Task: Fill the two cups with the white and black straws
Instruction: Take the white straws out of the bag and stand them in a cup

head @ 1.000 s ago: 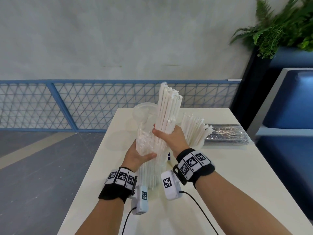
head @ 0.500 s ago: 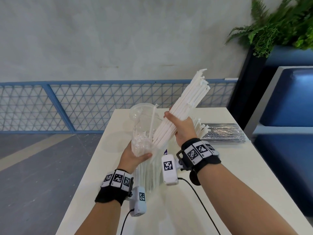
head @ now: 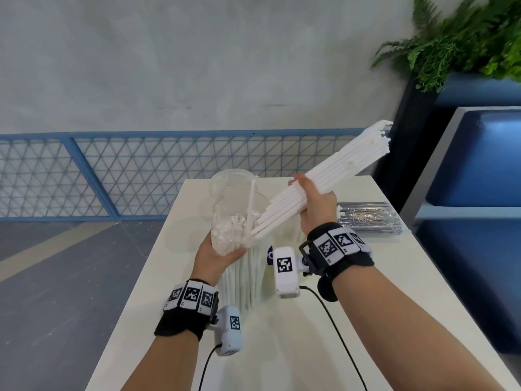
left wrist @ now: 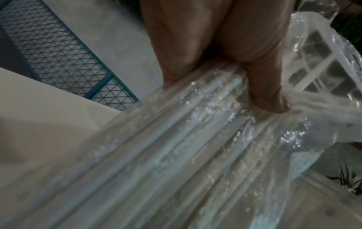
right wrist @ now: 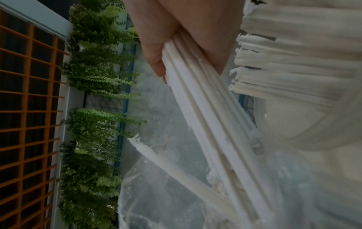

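My left hand [head: 217,255] grips a clear plastic bag [head: 242,277] of white straws that stands upright on the white table [head: 366,306]; its thumb [left wrist: 264,93] presses the film. My right hand [head: 315,210] grips a thick bundle of white straws [head: 352,165], tilted up to the right, with its lower ends at the bag's mouth. One loose straw [head: 251,204] sticks up from the bag. A clear cup [head: 231,179] shows behind the bag. Beyond my right hand stand more white straws [right wrist: 284,69], beside a clear cup rim [right wrist: 290,127]. A wrapped pack of black straws [head: 366,218] lies at the right.
The table is narrow, with open floor along its left edge. A blue mesh fence [head: 112,176] runs behind it. A dark planter with ferns [head: 465,38] and a blue bench [head: 479,165] stand to the right. Wrist-camera cables [head: 332,320] trail over the near table.
My right hand has drawn the straw bundle up out of the bag and swung it from upright to a steep lean toward the right. The left hand keeps hold of the bag.
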A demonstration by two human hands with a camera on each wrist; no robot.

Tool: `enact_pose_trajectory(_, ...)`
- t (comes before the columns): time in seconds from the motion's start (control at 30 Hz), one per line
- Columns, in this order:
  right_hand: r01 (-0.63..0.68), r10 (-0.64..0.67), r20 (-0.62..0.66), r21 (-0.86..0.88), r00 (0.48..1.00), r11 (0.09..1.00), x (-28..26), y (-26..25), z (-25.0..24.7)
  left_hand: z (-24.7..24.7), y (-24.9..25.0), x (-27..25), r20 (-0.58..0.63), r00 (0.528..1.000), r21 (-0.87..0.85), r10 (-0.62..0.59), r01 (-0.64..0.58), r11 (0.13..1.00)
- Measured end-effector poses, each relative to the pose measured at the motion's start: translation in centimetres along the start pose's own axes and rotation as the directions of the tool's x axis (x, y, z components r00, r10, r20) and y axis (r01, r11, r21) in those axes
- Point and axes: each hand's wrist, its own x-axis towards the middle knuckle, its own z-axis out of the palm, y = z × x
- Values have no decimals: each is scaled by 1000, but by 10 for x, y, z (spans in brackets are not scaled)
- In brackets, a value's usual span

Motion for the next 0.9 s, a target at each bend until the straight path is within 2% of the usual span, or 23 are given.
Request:
enact_pose_trajectory(0.1, 11, -10, -27, 52, 1000, 999, 3, -6, -5, 3, -1, 2, -25, 1000, -19, 0, 0, 1000)
enact_pose_trajectory(0.2, 97, -94, -49, 71, 994, 993, 8, -26, -7, 1, -5, 5, -69, 998, -66, -14, 10, 998)
enact_pose_trajectory(0.37, 290, -296, -61, -95, 953, 952, 14, -50, -9, 1, -7, 9, -100, 995, -74, -17, 9, 997)
enact_pose_trajectory(0.43, 323, -343, -37, -256, 939, 911, 15, -45, -11, 5, -5, 10, -98, 995, -92, -14, 5, 996)
enact_pose_trajectory(0.5, 312, -333, 25, -426, 943, 849, 14, -32, -14, 10, -2, 10, -86, 996, -97, -13, 4, 995)
enact_pose_trajectory(0.57, 294, -293, 83, -509, 952, 809, 12, -16, -20, 13, 0, 10, -66, 998, -81, -1, -4, 997)
enact_pose_trajectory(0.67, 274, -248, 121, -523, 961, 807, 15, 2, -28, 14, 0, 8, -45, 999, -102, 5, -9, 995)
enact_pose_trajectory(0.8, 334, -294, 159, -494, 942, 803, 18, 7, -32, 14, 0, 6, -38, 999, -123, 24, -29, 992)
enact_pose_trajectory(0.87, 401, -365, 182, -558, 913, 727, 19, 6, -34, 14, 1, 5, -36, 999, -127, 26, -30, 991)
enact_pose_trajectory(0.9, 434, -414, 193, -638, 890, 636, 21, 7, -36, 14, 1, 5, -35, 999, -129, 25, -30, 991)
